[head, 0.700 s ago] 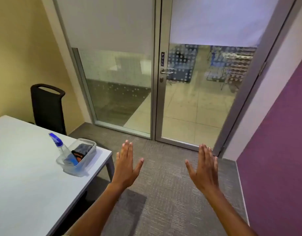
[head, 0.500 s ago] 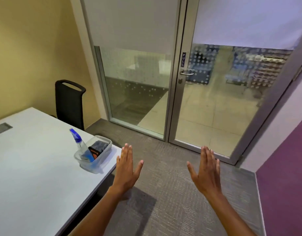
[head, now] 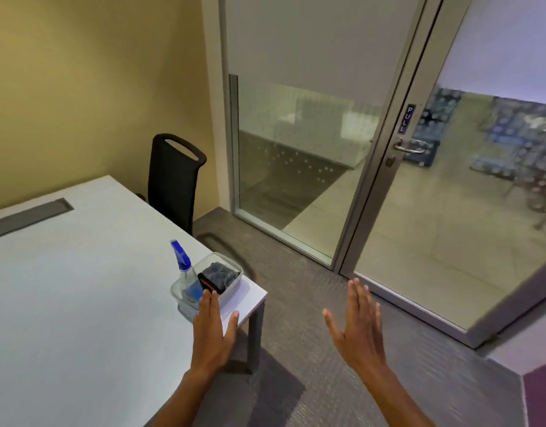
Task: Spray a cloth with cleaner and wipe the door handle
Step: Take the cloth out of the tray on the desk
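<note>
A clear plastic tub (head: 231,266) sits at the near right corner of the white table (head: 80,303). Inside it stand a spray bottle (head: 182,266) with a blue trigger head and a folded dark cloth (head: 217,276). My left hand (head: 213,331) is flat and open, held just in front of the tub, its fingertips over the tub's near rim. My right hand (head: 358,328) is open over the carpet, holding nothing. The silver lever door handle (head: 407,148) is on the glass door (head: 450,211) at the upper right, under a PULL label.
A black chair (head: 173,180) stands behind the table against the yellow wall. A grey cable flap (head: 28,217) is set into the tabletop. Grey carpet (head: 312,303) lies between the table and the door. A purple wall (head: 543,392) edges the lower right.
The view has swung left, so the table and tub are nearer the middle and the door has shifted right. My left hand now overlaps the tub's near rim. Both hands stay open.
</note>
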Tool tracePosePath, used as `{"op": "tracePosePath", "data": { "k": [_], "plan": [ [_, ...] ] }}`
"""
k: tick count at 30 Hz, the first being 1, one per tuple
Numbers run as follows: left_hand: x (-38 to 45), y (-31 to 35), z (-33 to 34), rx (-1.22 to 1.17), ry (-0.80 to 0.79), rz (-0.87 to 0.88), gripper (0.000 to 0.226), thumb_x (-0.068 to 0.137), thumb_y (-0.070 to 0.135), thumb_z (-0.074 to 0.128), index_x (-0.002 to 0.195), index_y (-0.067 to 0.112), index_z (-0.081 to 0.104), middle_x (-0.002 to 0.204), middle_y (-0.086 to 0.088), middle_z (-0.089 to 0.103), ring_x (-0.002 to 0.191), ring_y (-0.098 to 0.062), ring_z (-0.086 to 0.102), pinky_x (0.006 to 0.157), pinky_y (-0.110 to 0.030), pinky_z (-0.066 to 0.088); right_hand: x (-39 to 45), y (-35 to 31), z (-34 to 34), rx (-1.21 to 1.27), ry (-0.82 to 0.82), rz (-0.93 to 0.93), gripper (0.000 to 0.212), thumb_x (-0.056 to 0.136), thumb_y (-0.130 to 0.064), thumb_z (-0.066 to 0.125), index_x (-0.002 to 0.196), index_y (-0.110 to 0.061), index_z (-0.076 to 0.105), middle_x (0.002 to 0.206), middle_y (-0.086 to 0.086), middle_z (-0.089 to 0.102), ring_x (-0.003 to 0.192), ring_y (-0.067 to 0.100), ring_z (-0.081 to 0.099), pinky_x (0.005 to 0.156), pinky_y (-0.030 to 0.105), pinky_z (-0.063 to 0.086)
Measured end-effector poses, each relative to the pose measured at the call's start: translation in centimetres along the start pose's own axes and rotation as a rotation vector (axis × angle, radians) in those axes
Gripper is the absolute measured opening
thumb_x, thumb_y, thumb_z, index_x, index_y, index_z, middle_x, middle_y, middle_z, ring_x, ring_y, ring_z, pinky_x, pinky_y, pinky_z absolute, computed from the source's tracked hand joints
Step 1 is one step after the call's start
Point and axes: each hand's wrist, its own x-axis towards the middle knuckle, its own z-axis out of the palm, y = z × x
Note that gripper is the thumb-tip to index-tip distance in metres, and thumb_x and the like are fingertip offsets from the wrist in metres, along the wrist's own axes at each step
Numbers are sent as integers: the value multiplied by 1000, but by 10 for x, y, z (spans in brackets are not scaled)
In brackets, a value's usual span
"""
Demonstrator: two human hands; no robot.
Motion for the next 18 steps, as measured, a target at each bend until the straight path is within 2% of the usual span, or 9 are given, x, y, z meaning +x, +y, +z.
{"op": "tracePosePath", "data": {
  "k": [6, 11, 15, 18],
  "plan": [
    [33, -32, -13, -40, 39, -131, 81, 92, 47, 51, 156, 21, 9, 166, -3, 9, 151, -28, 20, 123, -45, 18, 36, -39, 39, -16, -55, -52, 87, 92, -61, 41, 156, -20, 0, 166, -1, 0, 151, 15, -5, 123, 46, 4],
    [50, -56, -20, -104, 73, -233, 84, 84, 57, 36, 156, 23, 11, 165, -3, 11, 151, -28, 21, 122, -43, 16, 62, -73, 70, -19, -110, -115, 86, 92, -64, 36, 155, -22, -5, 165, -2, -5, 150, 16, -8, 123, 45, 1],
    [65, -77, -20, -69, 47, -310, 75, 94, 52, 36, 155, 22, 5, 166, -5, 4, 153, -27, 11, 124, -45, 10, 86, -101, 92, -1, -150, -185, 86, 92, -64, 36, 155, -22, -5, 162, -6, -11, 149, 14, -12, 122, 43, 0],
    [76, -86, -19, -76, 14, -379, 71, 98, 45, 40, 156, 20, 6, 166, -5, 7, 153, -27, 13, 124, -44, 12, 107, -118, 112, 7, -214, -248, 85, 93, -64, 33, 153, -23, -12, 159, -5, -16, 147, 14, -16, 121, 42, -3]
  ]
}}
